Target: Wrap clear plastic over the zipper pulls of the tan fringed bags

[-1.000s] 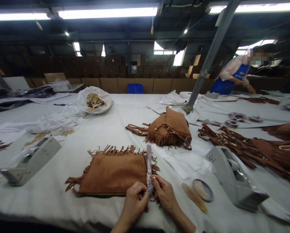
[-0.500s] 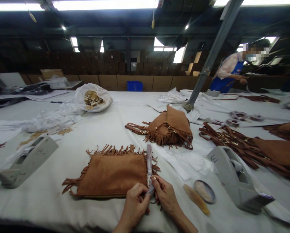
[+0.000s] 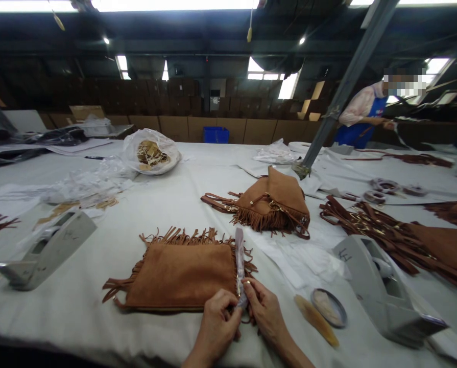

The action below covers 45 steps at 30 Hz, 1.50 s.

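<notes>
A brown suede pouch (image 3: 186, 276) with fringe along its edges lies flat in front of me. Along its right side runs a strap wrapped in thin clear film (image 3: 239, 255), its upper end resting over the fringe. My left hand (image 3: 219, 319) pinches the lower end of this wrapped strap at the pouch's bottom right corner. Closed on the same strap from the right, my right hand (image 3: 265, 313) has thumb and forefinger pressed together. The fingertips partly hide what lies between them.
Grey tape dispensers (image 3: 385, 286) (image 3: 52, 250) stand to both sides. Behind the pouch sits a fringed brown bag (image 3: 270, 202). A yellowish flat piece (image 3: 317, 319) lies beside a round dish (image 3: 329, 307). Brown straps (image 3: 369, 225) pile at right. A co-worker (image 3: 366, 112) stands beyond a slanted post (image 3: 343, 87).
The whole view has shifted slightly, so things on the table appear a little farther right. Both hands stay at the wrapped strap's lower end. The co-worker's hands have moved slightly.
</notes>
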Motion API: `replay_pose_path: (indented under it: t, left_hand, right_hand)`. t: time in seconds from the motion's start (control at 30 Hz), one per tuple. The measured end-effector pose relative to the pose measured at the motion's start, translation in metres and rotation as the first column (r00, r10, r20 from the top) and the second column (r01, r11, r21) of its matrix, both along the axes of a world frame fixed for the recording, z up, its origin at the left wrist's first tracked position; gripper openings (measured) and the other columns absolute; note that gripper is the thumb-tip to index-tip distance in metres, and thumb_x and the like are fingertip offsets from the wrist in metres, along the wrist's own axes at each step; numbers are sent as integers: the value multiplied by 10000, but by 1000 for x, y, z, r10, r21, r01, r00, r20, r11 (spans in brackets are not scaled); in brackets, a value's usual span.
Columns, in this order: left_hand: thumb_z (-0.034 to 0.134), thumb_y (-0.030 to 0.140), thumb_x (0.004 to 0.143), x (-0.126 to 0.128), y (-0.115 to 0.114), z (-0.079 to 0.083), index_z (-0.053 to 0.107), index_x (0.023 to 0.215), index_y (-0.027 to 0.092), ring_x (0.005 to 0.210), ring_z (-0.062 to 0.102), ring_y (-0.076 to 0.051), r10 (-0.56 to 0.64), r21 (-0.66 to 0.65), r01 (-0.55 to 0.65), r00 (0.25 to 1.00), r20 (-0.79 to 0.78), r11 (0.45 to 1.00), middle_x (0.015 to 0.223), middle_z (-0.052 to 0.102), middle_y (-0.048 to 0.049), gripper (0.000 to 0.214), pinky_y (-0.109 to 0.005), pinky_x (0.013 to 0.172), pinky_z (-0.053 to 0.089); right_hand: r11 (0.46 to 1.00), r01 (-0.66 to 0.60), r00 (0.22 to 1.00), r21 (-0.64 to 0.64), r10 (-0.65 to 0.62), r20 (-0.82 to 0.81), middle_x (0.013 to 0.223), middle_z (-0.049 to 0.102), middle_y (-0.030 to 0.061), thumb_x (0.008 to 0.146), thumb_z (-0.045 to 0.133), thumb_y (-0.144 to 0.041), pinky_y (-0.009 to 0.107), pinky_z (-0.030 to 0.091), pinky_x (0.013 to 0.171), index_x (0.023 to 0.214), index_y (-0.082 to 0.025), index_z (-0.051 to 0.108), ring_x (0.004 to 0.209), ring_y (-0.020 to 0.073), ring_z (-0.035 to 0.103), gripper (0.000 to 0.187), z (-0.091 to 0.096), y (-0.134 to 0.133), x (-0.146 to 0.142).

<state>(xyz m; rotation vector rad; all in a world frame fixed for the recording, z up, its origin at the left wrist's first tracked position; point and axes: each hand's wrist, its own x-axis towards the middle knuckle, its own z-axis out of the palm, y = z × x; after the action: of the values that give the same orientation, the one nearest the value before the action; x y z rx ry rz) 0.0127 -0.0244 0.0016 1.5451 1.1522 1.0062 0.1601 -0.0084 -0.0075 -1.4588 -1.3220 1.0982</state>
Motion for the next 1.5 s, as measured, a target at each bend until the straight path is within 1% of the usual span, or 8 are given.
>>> replay_pose_path:
  t: [0.4, 0.57, 0.7, 0.83, 1.03, 1.27, 1.4, 1.5]
  left_hand:
    - [535, 270, 846, 0, 1, -1, 626, 744, 165, 433, 589, -67, -2, -5, 2, 1000, 26, 1000, 821, 616, -38, 173, -161, 380, 376]
    - [537, 269, 844, 0, 0, 0, 626, 732, 158, 423, 579, -52, -8, -9, 8, 1000, 22, 1000, 820, 612, -34, 181, -149, 376, 374]
    - [536, 283, 849, 1, 1, -2, 628, 742, 154, 428, 578, -45, -1, 1, 1, 1000, 16, 1000, 815, 613, -28, 191, -136, 378, 379]
    - [531, 274, 853, 1, 0, -3, 631, 756, 147, 424, 582, -43, -1, 6, 1, 1000, 26, 1000, 827, 610, -31, 188, -131, 367, 367]
    - [538, 281, 854, 1, 1, -3, 632, 750, 148, 422, 590, -53, 0, 8, 0, 999, 34, 1000, 834, 613, -38, 194, -138, 359, 364]
    - [542, 266, 852, 1, 0, -1, 625, 736, 149, 431, 571, -53, -5, 39, 5, 1000, 3, 999, 788, 600, -26, 185, -147, 392, 377]
    - [540, 288, 859, 1, -1, 1, 617, 734, 149, 433, 581, -60, -28, 28, 28, 1000, 13, 999, 786, 588, -23, 203, -151, 392, 379]
    - [535, 336, 869, 1, -3, -1, 626, 755, 152, 444, 592, -69, -39, 14, 38, 999, 38, 999, 803, 585, -25, 234, -159, 399, 400]
  right_hand:
    - [1000, 12, 1000, -5, -12, -6, 508, 475, -49, 845, 489, -570, 212, 306, 343, 995, -169, 614, 380, 99, 384, 446, 8, -1, -3]
    - [1000, 12, 1000, -10, -12, -4, 507, 505, -41, 836, 492, -588, 216, 320, 351, 1004, -170, 623, 382, 104, 400, 469, 7, -1, -2]
    - [1000, -3, 1000, -11, 3, 8, 462, 465, -61, 840, 483, -594, 213, 319, 357, 1029, -164, 621, 376, 106, 401, 490, 5, 0, -1]
    - [1000, -10, 1000, -4, 10, 26, 478, 479, -61, 850, 467, -589, 212, 320, 358, 1054, -163, 614, 374, 102, 402, 494, 4, -1, -1]
    - [1000, 0, 999, 8, -1, 50, 463, 479, -55, 855, 465, -574, 211, 316, 358, 1002, -169, 631, 382, 108, 409, 461, 5, -1, -1]
    - [1000, 2, 1000, 28, -2, 2, 498, 504, -44, 844, 486, -560, 207, 337, 360, 973, -163, 647, 383, 100, 416, 448, 8, -2, 0]
    - [1000, 14, 999, 21, -13, -47, 446, 453, -69, 838, 488, -569, 209, 347, 358, 1085, -152, 624, 363, 104, 409, 503, 9, -3, -1]
    - [999, 41, 997, 22, -40, -63, 451, 457, -72, 840, 472, -584, 212, 341, 355, 1182, -135, 583, 354, 101, 396, 575, 7, -6, -2]
